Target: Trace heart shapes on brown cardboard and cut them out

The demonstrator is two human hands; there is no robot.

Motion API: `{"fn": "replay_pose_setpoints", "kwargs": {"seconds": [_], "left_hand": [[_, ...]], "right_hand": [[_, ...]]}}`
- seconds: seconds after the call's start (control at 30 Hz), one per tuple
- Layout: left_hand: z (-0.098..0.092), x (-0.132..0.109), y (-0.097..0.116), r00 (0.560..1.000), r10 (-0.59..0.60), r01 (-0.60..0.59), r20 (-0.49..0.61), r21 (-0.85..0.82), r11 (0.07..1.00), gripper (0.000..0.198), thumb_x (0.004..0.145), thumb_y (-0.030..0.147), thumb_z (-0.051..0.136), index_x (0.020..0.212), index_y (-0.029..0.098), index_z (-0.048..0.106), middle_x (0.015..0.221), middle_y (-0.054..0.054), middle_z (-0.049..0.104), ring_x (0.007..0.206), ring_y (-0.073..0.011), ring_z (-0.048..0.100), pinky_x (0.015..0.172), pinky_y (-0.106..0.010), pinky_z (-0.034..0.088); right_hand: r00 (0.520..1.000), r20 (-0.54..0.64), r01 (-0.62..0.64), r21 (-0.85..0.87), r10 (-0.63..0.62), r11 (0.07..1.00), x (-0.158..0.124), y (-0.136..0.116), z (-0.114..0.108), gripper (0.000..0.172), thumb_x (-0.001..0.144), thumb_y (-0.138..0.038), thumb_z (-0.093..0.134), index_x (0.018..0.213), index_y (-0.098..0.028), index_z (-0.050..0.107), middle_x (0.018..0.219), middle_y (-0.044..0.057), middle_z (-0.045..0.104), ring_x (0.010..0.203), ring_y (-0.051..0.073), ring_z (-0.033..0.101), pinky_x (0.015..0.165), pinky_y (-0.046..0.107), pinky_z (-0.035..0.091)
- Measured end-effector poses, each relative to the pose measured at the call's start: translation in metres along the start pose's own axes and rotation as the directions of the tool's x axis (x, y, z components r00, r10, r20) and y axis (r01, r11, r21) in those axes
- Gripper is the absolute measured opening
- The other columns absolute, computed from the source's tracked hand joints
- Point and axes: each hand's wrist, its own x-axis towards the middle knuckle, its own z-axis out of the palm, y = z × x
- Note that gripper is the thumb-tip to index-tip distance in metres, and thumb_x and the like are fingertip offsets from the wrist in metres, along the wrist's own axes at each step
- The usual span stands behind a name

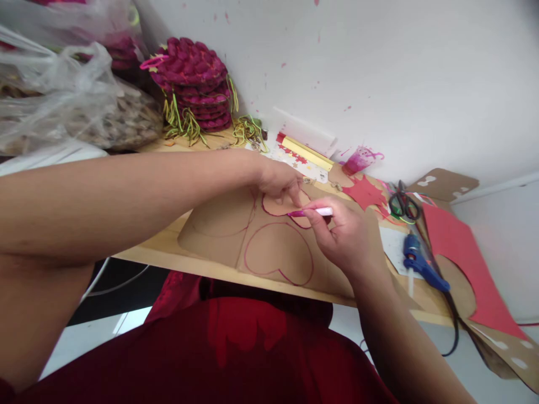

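My right hand is closed around a white and magenta marker, its tip pointing left onto brown cardboard. Pressing down from above, my left hand has its fingers apart on a rounded cardboard piece with a dark magenta edge; part of that piece is hidden under both hands. Both lie over a larger cardboard sheet with a fold line across it. Nearer to me, a heart outline is drawn on the sheet in magenta. Another faint curved line runs on the sheet's left part.
A blue glue gun and black-handled scissors lie at the right, near red paper. A pink-stained cup stands by the wall. Magenta braided rounds are stacked at the back left, beside plastic bags.
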Motion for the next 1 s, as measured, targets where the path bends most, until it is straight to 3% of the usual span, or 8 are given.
{"fn": "replay_pose_setpoints", "kwargs": {"seconds": [0.23, 0.43, 0.53, 0.7, 0.87, 1.0], "left_hand": [[-0.001, -0.001, 0.003, 1.0, -0.003, 0.003, 0.002, 0.008, 1.0, 0.054, 0.076, 0.005, 0.062, 0.122, 0.028, 0.078, 0.129, 0.001, 0.066, 0.112, -0.0194, 0.056, 0.102, -0.027, 0.042], [0.001, 0.0, 0.001, 1.0, -0.023, 0.023, -0.009, 0.018, 1.0, 0.05, 0.076, 0.007, 0.063, 0.118, 0.028, 0.079, 0.13, 0.0, 0.064, 0.112, -0.021, 0.057, 0.1, -0.028, 0.043], [0.002, 0.003, -0.003, 1.0, -0.019, 0.019, -0.004, 0.017, 1.0, 0.049, 0.073, 0.012, 0.065, 0.115, 0.031, 0.08, 0.126, 0.002, 0.065, 0.111, -0.0218, 0.058, 0.098, -0.028, 0.043], [0.004, 0.007, -0.009, 0.999, 0.032, -0.032, -0.016, 0.003, 0.999, 0.051, 0.071, 0.016, 0.062, 0.115, 0.034, 0.08, 0.123, 0.003, 0.066, 0.111, -0.0229, 0.056, 0.1, -0.031, 0.043], [0.004, 0.005, -0.008, 1.0, 0.019, -0.019, -0.012, 0.019, 1.0, 0.051, 0.07, 0.017, 0.062, 0.116, 0.031, 0.08, 0.123, 0.0, 0.065, 0.111, -0.0232, 0.057, 0.101, -0.03, 0.042], [0.003, 0.006, -0.007, 1.0, 0.017, -0.017, -0.01, 0.011, 1.0, 0.051, 0.068, 0.014, 0.062, 0.114, 0.03, 0.079, 0.123, 0.0, 0.065, 0.112, -0.0226, 0.056, 0.102, -0.03, 0.041]], "right_hand": [[0.996, -0.064, 0.068, 0.006, -0.068, 0.998, -0.003, -0.003, 0.001, 0.01, 0.099, -0.027, 0.062, 0.092, -0.023, 0.068, 0.078, 0.002, 0.074, 0.068, 0.016, 0.066, 0.063, 0.028, 0.049], [1.0, -0.02, -0.015, 0.109, 0.017, 0.994, -0.001, -0.006, 0.005, 0.01, 0.099, -0.028, 0.061, 0.092, -0.025, 0.069, 0.081, 0.002, 0.073, 0.073, 0.018, 0.066, 0.066, 0.03, 0.049], [0.997, -0.052, -0.041, 0.18, 0.051, 0.983, -0.002, 0.003, 0.011, 0.015, 0.1, -0.032, 0.06, 0.09, -0.025, 0.067, 0.076, 0.002, 0.07, 0.068, 0.018, 0.062, 0.064, 0.031, 0.048], [0.995, -0.032, -0.092, 0.1, 0.095, 0.991, -0.002, 0.011, 0.008, 0.015, 0.099, -0.033, 0.061, 0.091, -0.023, 0.068, 0.076, 0.002, 0.07, 0.069, 0.018, 0.063, 0.063, 0.03, 0.046], [0.998, -0.039, 0.044, -0.04, -0.045, 0.998, -0.001, -0.004, 0.003, 0.012, 0.098, -0.029, 0.064, 0.091, -0.021, 0.069, 0.077, 0.001, 0.073, 0.065, 0.016, 0.064, 0.062, 0.027, 0.046], [0.976, -0.058, 0.206, -0.084, -0.211, 0.975, -0.001, -0.016, 0.016, 0.009, 0.1, -0.025, 0.063, 0.094, -0.02, 0.068, 0.081, 0.003, 0.074, 0.072, 0.017, 0.067, 0.067, 0.027, 0.048]]}}
